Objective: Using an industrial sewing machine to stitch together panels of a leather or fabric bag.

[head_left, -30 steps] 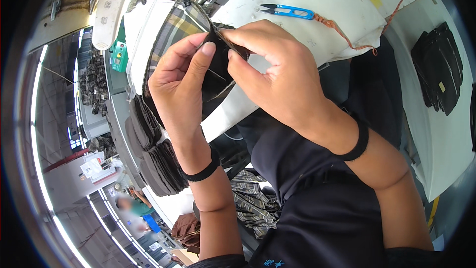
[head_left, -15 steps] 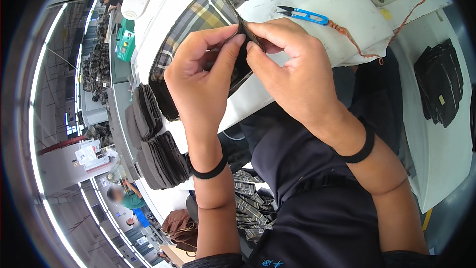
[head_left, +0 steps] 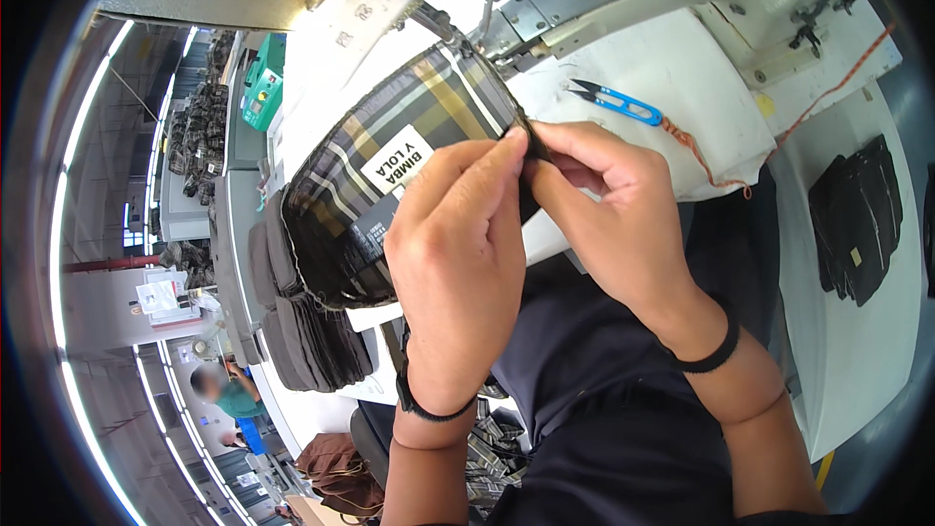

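Note:
A plaid fabric piece [head_left: 429, 102] in grey, yellow and white, with dark edging, lies on the white sewing table. Its far right corner is beneath the sewing machine's needle area [head_left: 458, 39]. My left hand [head_left: 453, 263] pinches the near right edge of the plaid, fingertips pressed together. Just beside it, my right hand [head_left: 623, 219] grips the same dark edge between thumb and forefinger. The hands nearly touch, and what lies right between the fingertips is hidden. A white label [head_left: 397, 158] shows on the plaid, partly behind my left hand.
Blue thread snips [head_left: 628, 107] on an orange cord lie right of my hands. Stacks of dark fabric pieces [head_left: 307, 336] stand at the left, and another dark pile [head_left: 857, 219] is at the far right. A person [head_left: 234, 394] is in the distance.
The view has shifted, so the table scene sits lower. My left hand has turned, with its back more toward view, and the white label now shows. Both hands still pinch the edge.

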{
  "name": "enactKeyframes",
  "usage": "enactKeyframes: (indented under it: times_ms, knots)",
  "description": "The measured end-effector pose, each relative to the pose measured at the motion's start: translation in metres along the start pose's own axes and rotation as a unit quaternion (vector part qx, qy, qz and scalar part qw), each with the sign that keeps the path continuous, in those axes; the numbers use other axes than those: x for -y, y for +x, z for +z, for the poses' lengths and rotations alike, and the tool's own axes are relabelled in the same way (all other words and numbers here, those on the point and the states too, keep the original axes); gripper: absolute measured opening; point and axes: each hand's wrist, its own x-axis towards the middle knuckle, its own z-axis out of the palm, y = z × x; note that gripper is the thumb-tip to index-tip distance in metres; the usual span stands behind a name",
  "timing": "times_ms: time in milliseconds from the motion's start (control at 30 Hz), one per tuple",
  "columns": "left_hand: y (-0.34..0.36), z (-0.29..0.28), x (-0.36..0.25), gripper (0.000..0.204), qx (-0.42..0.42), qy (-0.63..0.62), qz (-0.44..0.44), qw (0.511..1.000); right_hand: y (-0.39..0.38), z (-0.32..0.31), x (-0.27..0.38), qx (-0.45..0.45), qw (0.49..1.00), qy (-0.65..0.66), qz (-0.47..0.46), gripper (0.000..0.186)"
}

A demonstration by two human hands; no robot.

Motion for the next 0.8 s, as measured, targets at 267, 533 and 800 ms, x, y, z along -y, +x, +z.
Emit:
enactKeyframes:
  times_ms: [267,533,800]
  knots:
    - [0.016,-0.001,0.001,0.018,0.023,0.013,0.003,1.0,0.015,-0.001,0.001,0.013,0.998,0.055,0.035,0.03]
    - [0.035,-0.002,0.012,0.013,0.023,0.042,-0.005,0.999,0.033,0.01,-0.013,0.007,0.997,0.068,0.034,0.032]
    - [0.043,-0.004,0.018,0.013,0.033,0.066,0.026,0.997,0.038,0.019,-0.017,-0.031,0.997,0.071,0.019,0.028]
